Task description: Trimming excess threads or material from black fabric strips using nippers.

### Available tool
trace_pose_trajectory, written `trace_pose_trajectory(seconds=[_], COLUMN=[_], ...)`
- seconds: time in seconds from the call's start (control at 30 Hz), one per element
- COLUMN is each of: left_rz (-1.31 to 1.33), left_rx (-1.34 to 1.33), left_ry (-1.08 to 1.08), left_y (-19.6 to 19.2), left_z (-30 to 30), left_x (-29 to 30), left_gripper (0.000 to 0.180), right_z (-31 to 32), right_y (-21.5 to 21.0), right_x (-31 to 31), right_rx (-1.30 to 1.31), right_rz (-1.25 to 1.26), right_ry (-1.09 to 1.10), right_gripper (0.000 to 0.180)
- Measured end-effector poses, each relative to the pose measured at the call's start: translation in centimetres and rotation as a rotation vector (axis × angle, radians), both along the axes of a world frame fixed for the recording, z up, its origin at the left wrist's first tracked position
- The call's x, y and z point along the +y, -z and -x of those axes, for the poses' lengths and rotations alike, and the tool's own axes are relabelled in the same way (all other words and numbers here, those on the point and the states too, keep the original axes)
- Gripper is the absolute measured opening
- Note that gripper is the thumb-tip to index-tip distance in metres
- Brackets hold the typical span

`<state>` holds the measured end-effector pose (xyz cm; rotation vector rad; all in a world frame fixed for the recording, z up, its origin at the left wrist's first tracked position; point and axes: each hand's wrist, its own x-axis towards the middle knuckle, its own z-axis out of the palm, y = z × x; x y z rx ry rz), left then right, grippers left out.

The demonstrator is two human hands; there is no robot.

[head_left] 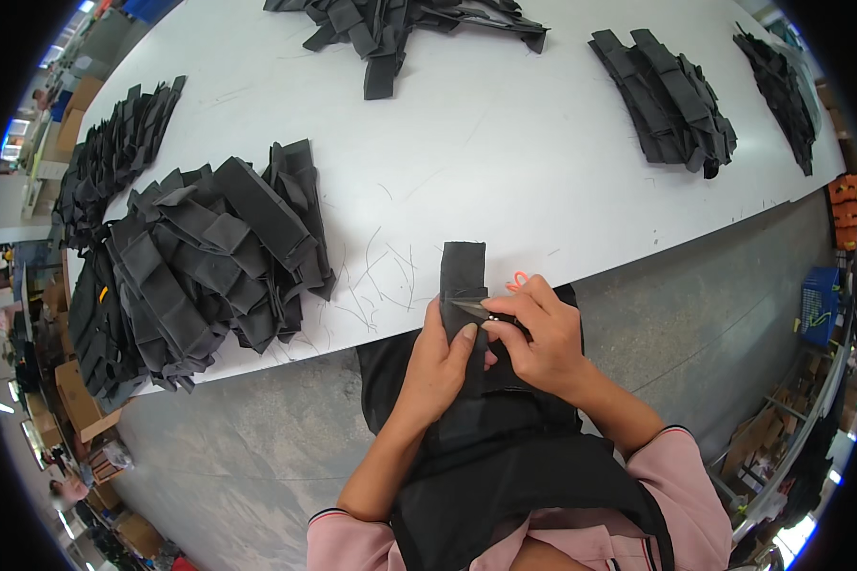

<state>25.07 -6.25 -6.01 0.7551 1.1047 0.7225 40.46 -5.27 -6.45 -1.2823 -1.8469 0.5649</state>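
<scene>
Left hand [435, 369] with fingers closed on a black fabric strip [464, 262], strip held across the near edge of the white surface [505, 171], right hand [545, 341] with fingers pinched around pointed metal snips [470, 305], blades over the strip, heaped black strips [214, 252] toward the near left corner

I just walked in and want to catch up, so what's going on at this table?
A person is working at the near edge of a white table. The left grip holds a black strip, thumb on top. The right grip holds small snips, their blades over the strip; whether they are cutting, I can't tell. A big pile of similar black pieces lies to the left, with more heaps farther back and to the right.
</scene>
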Motion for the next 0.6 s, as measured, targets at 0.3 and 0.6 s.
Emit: trace_pose_trajectory(seconds=[0.3,0.6], left_rz=[0.111,0.118], left_rx=[-0.137,-0.209], left_ry=[0.033,0.084], left_y=[-0.4,-0.5], left_z=[0.5,1.0], left_x=[0.4,0.3], left_gripper=[0.029,0.023], right_z=[-1.2,-1.5], right_y=[0.0,0.2], right_x=[0.2,0.5], right_rx=[0.003,-0.032], right_rz=[-0.005,-0.034], right_ry=[-0.063,-0.119], right_gripper=[0.025,0.024])
